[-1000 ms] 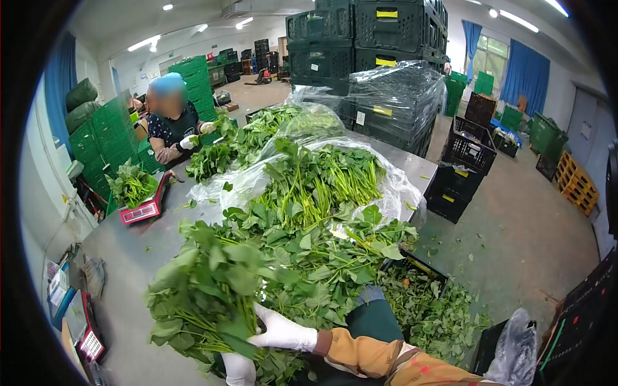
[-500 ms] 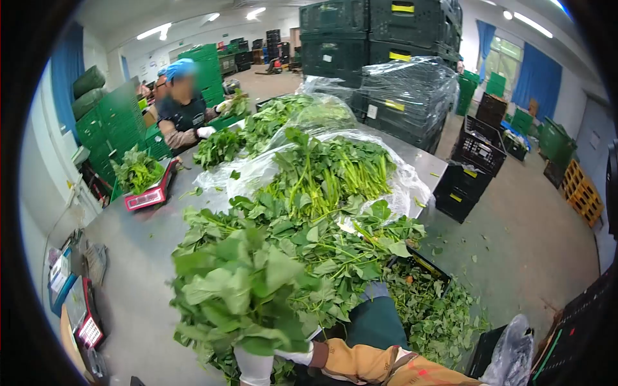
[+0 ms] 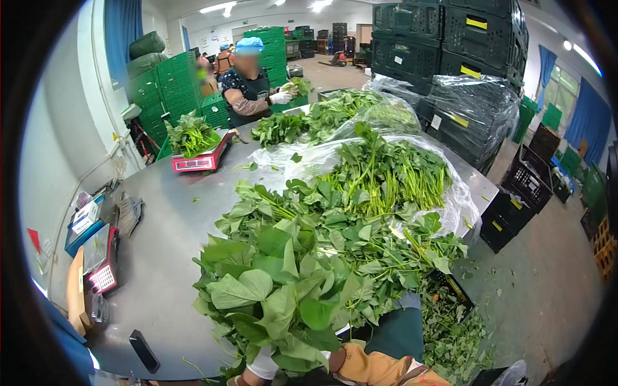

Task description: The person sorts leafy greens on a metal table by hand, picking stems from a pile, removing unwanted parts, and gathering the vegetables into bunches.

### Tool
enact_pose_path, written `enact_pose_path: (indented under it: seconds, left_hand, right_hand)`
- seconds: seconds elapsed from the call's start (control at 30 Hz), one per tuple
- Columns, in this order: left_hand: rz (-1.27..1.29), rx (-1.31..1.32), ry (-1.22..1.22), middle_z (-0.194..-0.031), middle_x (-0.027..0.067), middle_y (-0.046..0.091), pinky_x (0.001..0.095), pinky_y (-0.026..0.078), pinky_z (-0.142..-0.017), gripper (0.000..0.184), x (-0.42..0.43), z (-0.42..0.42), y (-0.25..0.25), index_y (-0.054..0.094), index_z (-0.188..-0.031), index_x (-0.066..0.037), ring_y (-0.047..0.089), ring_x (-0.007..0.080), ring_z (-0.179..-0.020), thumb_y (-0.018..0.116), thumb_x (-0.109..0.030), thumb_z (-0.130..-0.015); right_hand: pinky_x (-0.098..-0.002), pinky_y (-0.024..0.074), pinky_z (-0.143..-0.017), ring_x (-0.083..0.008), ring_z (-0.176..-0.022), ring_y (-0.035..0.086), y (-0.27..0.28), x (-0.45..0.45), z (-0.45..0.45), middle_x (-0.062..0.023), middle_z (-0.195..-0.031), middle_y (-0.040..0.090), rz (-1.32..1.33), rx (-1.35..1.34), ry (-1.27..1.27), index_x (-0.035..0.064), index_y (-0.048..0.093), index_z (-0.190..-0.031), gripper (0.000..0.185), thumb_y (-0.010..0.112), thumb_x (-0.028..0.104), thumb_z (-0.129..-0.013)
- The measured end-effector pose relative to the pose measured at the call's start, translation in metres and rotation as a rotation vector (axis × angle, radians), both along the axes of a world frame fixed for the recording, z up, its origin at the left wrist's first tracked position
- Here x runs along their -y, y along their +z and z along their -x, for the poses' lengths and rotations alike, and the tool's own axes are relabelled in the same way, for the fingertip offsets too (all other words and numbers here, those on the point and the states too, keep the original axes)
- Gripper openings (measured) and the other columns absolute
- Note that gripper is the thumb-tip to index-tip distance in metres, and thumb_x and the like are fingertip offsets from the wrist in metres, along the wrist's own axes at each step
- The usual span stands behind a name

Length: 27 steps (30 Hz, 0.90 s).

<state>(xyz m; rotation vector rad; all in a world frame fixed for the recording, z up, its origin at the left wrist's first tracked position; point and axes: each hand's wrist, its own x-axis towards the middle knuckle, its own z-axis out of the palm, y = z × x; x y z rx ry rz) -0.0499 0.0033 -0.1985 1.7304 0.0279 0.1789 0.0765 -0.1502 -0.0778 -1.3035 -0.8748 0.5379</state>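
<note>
A big bunch of leafy greens (image 3: 277, 289) is held upright at the table's near edge. My left hand (image 3: 262, 363), in a white glove, is wrapped round its lower part. Of my right hand (image 3: 331, 359), only a bit of white glove shows beside the brown cuff; leaves cover its fingers. Loose greens (image 3: 367, 251) lie just beyond and to the right of the bunch. Behind them a pile of greens with aligned stems (image 3: 393, 180) rests on clear plastic sheeting (image 3: 467, 199).
A co-worker (image 3: 248, 87) handles greens across the metal table (image 3: 174, 225). A red scale (image 3: 196, 162) bears a green basket. A second scale (image 3: 103, 257) and a phone (image 3: 143, 350) lie left. Wrapped dark crates (image 3: 473, 116) stand behind; leaves fill a crate at lower right.
The view has swung left, bringing the phone into sight. The held bunch has turned so its leaves face me, covering most of my hands. The co-worker's hands have shifted.
</note>
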Motion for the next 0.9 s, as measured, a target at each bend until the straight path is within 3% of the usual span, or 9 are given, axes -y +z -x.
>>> enact_pose_path:
  seconds: [0.03,0.07,0.1,0.2,0.7,0.77,0.8,0.87,0.9]
  left_hand:
    - [-0.465,0.088,-0.063,-0.136,0.0116,0.047,0.0364,0.040,-0.103,0.049,-0.010,-0.004,0.010,0.039,-0.139,-0.005,0.049,0.0229,-0.122,0.054,-0.021,-0.095]
    - [-0.353,0.038,-0.005,-0.131,0.0122,0.051,0.0375,0.041,-0.101,0.046,-0.015,0.008,0.023,0.044,-0.135,-0.005,0.051,0.0248,-0.119,0.056,-0.022,-0.093]
    - [-0.237,-0.004,0.057,-0.127,0.0127,0.055,0.0386,0.042,-0.099,0.043,-0.010,0.009,0.075,0.050,-0.131,-0.006,0.053,0.0267,-0.116,0.058,-0.023,-0.092]
    - [-0.257,-0.180,0.144,-0.125,0.0125,0.056,0.0382,0.042,-0.098,0.042,-0.028,0.017,0.101,0.051,-0.129,-0.005,0.054,0.0261,-0.114,0.059,-0.023,-0.092]
    - [-0.182,-0.391,0.449,-0.117,0.0114,0.058,0.0359,0.045,-0.093,0.035,-0.050,0.080,0.102,0.056,-0.122,-0.004,0.055,0.0234,-0.106,0.060,-0.022,-0.092]
    - [-0.161,-0.390,0.485,-0.116,0.0112,0.059,0.0355,0.045,-0.093,0.034,-0.050,0.083,0.101,0.056,-0.121,-0.004,0.056,0.0230,-0.105,0.060,-0.022,-0.092]
    - [-0.156,-0.397,0.501,-0.115,0.0111,0.059,0.0354,0.045,-0.092,0.034,-0.051,0.081,0.099,0.056,-0.121,-0.004,0.056,0.0228,-0.104,0.060,-0.022,-0.092]
    - [-0.129,-0.390,0.535,-0.114,0.0110,0.059,0.0351,0.045,-0.092,0.033,-0.055,0.073,0.096,0.057,-0.120,-0.004,0.056,0.0224,-0.103,0.060,-0.022,-0.092]
    - [-0.110,-0.379,0.553,-0.114,0.0109,0.059,0.0349,0.046,-0.091,0.033,-0.056,0.065,0.095,0.057,-0.119,-0.004,0.056,0.0222,-0.103,0.060,-0.022,-0.092]
  right_hand:
    - [-0.0354,0.0459,-0.078,-0.0245,-0.087,0.060,0.000,-0.006,0.003,-0.0123,-0.095,0.062,-0.015,-0.036,0.024,0.0014,0.059,-0.105,0.025,0.065,0.016,-0.085]
    - [-0.0358,0.0456,-0.079,-0.0247,-0.087,0.060,-0.001,-0.011,0.006,-0.0123,-0.095,0.062,-0.023,-0.055,0.043,0.0012,0.059,-0.105,0.025,0.065,0.015,-0.085]
    - [-0.0361,0.0453,-0.080,-0.0250,-0.087,0.060,-0.001,-0.018,0.009,-0.0123,-0.095,0.062,-0.027,-0.063,0.057,0.0010,0.059,-0.105,0.025,0.064,0.015,-0.085]
    - [-0.0371,0.0444,-0.082,-0.0258,-0.088,0.060,-0.002,-0.028,0.015,-0.0122,-0.095,0.062,-0.027,-0.095,0.099,0.0005,0.058,-0.106,0.026,0.063,0.014,-0.085]
    - [-0.0422,0.0400,-0.096,-0.0297,-0.092,0.060,-0.004,-0.089,0.035,-0.0120,-0.095,0.061,0.035,0.248,0.133,-0.0022,0.055,-0.109,0.028,0.057,0.008,-0.083]
    - [-0.0429,0.0395,-0.098,-0.0302,-0.093,0.060,-0.007,-0.097,0.034,-0.0120,-0.095,0.061,0.047,0.206,0.146,-0.0026,0.055,-0.110,0.028,0.056,0.008,-0.083]
    - [-0.0426,0.0392,-0.098,-0.0292,-0.092,0.060,-0.009,-0.098,0.041,-0.0120,-0.096,0.062,-0.062,-0.104,0.214,-0.0029,0.055,-0.111,0.029,0.056,0.006,-0.083]
    - [-0.0416,0.0373,-0.101,-0.0313,-0.109,0.050,-0.010,-0.095,0.036,-0.0134,-0.115,0.054,-0.024,-0.035,0.256,0.0004,0.047,-0.125,0.050,0.063,0.015,-0.080]
    - [-0.0411,0.0363,-0.103,-0.0323,-0.118,0.045,-0.014,-0.095,0.033,-0.0141,-0.124,0.050,0.009,0.140,0.240,0.0021,0.043,-0.132,0.061,0.067,0.020,-0.079]
